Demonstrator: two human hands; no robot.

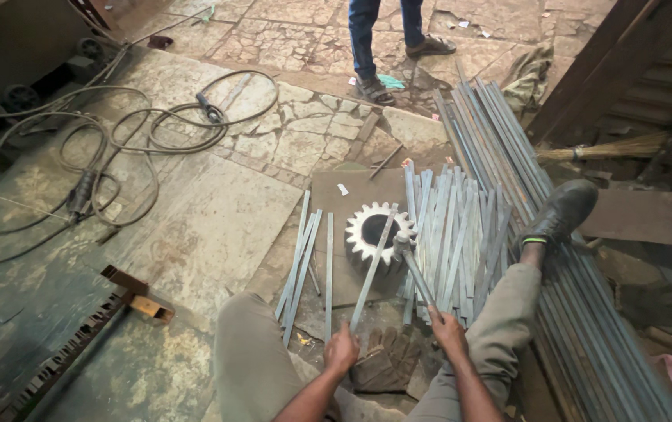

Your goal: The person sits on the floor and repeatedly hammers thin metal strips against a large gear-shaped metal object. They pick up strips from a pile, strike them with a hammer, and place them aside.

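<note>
I sit on the floor with my legs spread. My left hand [342,349] grips the near end of a flat steel strip [372,269] whose far end lies across a large steel gear wheel [370,234]. My right hand [447,329] holds the handle of a hammer [412,267], its head resting by the gear's right edge. A pile of short flat strips [453,234] lies to the right of the gear. A few more strips [303,262] lie to its left.
Worn leather gloves [386,359] lie between my knees. Long steel bars [508,172] run under my right shoe [559,214]. Welding cables [117,156] coil at the left. Another person's legs [383,39] stand at the top. A broom [625,147] lies at the right.
</note>
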